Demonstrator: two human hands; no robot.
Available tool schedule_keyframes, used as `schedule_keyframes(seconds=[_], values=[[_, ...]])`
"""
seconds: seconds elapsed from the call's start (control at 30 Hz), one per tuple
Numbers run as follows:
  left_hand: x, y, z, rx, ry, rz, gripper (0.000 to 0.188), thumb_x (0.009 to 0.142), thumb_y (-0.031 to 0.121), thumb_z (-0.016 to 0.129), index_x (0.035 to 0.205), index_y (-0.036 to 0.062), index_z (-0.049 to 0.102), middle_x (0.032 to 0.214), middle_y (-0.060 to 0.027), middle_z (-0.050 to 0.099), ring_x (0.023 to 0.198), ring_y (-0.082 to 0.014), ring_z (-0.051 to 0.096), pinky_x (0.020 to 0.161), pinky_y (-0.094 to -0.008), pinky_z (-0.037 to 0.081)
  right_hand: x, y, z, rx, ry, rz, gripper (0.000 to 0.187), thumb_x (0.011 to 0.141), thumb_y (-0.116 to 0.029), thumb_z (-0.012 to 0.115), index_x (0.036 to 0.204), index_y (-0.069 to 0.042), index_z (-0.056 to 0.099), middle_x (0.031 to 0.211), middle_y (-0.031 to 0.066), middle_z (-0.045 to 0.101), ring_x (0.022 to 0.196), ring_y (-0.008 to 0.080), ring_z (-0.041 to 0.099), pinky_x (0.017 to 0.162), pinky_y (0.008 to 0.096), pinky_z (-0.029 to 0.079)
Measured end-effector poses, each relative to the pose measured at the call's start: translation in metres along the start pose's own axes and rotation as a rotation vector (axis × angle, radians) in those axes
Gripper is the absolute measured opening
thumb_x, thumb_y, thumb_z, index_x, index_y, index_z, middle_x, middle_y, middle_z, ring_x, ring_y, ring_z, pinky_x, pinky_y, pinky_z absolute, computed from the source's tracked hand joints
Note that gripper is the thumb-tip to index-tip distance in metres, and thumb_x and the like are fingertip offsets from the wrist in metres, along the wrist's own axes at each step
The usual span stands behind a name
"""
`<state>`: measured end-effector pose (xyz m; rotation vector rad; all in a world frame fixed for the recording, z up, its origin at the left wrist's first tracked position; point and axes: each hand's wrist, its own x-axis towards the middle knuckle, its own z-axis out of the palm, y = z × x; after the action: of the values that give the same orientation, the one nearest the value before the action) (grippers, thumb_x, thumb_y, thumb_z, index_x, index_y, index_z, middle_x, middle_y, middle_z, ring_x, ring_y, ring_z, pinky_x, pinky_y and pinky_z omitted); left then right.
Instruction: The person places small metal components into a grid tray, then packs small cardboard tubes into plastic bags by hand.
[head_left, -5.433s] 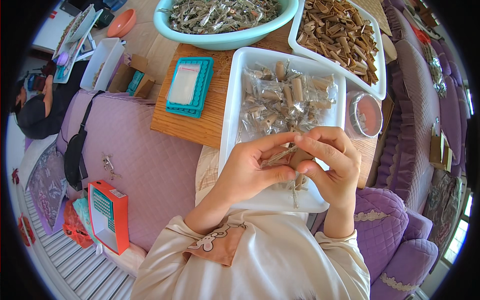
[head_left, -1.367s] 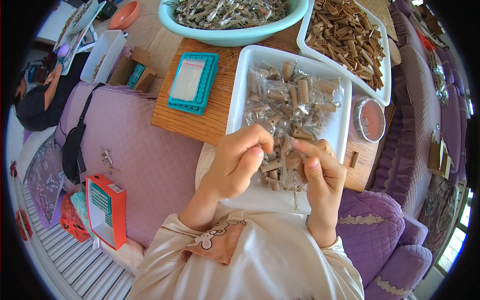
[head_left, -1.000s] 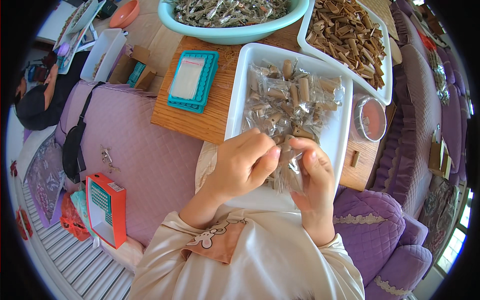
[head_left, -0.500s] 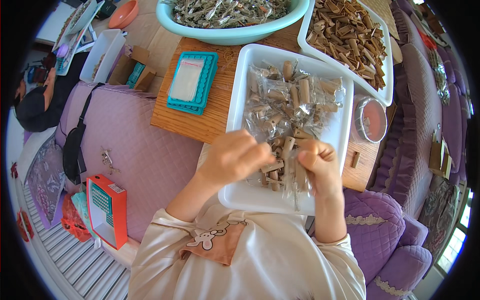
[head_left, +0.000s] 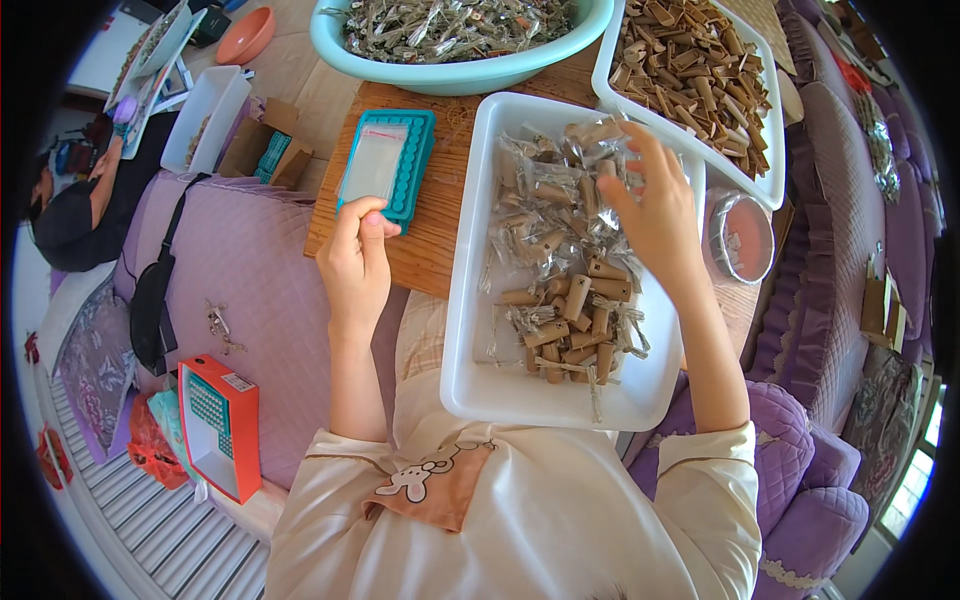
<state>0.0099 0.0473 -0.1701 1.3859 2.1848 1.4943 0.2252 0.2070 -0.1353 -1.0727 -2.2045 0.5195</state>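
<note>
My left hand (head_left: 358, 265) is closed in a pinch at the lower edge of a stack of clear plastic bags (head_left: 376, 160). That stack lies on a teal tray with a row of round bumps (head_left: 424, 150). Over the far right part of a white bin (head_left: 470, 330), my right hand (head_left: 660, 215) is open, its fingers apart. Beneath and beside its fingers are bagged wooden tubes (head_left: 545, 195) in crinkled clear film. Nearer me in the bin lie unwrapped tan wooden tubes (head_left: 578, 300) with pale stringy tufts among them.
A light-blue basin (head_left: 440, 75) of wrapped pieces stands at the far side. Another white bin (head_left: 778, 130) holds cut brown pieces. A round clear tub (head_left: 742, 240) sits right. An orange box (head_left: 245, 440) lies on the purple seat (head_left: 270, 260). A person (head_left: 95, 200) is far left.
My left hand has moved left from the bin to the bag stack. The right hand has let go of a bagged tube, moved to the bin's far side and opened.
</note>
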Motion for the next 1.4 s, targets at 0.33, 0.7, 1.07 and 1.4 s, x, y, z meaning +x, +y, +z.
schedule_keyframes(seconds=[0.33,0.7,1.07,1.4], values=[[-0.005,0.006,0.003,-0.377,0.008,-0.137,0.009,0.083,0.003,0.049,0.09,-0.0014,0.052,0.082,-0.0075,0.057,0.073,-0.0124,0.057,0.066,-0.0233,0.047,-0.063,0.002,-0.008,-0.243,-0.653,-0.528,0.016,0.066,-0.006,0.055,0.082,-0.008,0.057,0.089,0.0064,0.051,0.088,0.0222,0.05,0.075,0.0309,0.043],[-0.025,0.075,0.006,-0.307,-0.825,0.047,0.035,0.072,0.02,0.065,0.103,0.0067,0.056,0.081,-0.0075,0.057,0.058,-0.0113,0.054,0.05,-0.0218,0.045,-0.056,-0.028,-0.046,0.136,-0.695,-0.324,0.031,0.062,-0.002,0.062,0.092,-0.004,0.053,0.091,0.0096,0.053,0.086,0.0274,0.053,0.074,0.0334,0.044],[-0.034,0.081,0.014,-0.611,-0.829,-0.153,0.022,0.069,0.011,0.068,0.085,0.0009,0.057,0.07,-0.0054,0.059,0.065,-0.0144,0.061,0.054,-0.0216,0.049,-0.059,-0.043,-0.059,0.327,-0.615,-0.11,0.027,0.07,-0.005,0.06,0.096,-0.003,0.051,0.086,0.012,0.057,0.073,0.0281,0.056,0.063,0.0327,0.046],[-0.042,0.085,0.018,-1.131,-0.566,-0.417,0.023,0.074,0.017,0.065,0.078,0.002,0.047,0.064,-0.0042,0.053,0.065,-0.0181,0.063,0.051,-0.0262,0.053,-0.068,-0.046,-0.048,0.371,-0.453,0.071,0.023,0.075,-0.009,0.06,0.094,-0.002,0.051,0.078,0.0138,0.06,0.064,0.0255,0.059,0.056,0.0308,0.045]])
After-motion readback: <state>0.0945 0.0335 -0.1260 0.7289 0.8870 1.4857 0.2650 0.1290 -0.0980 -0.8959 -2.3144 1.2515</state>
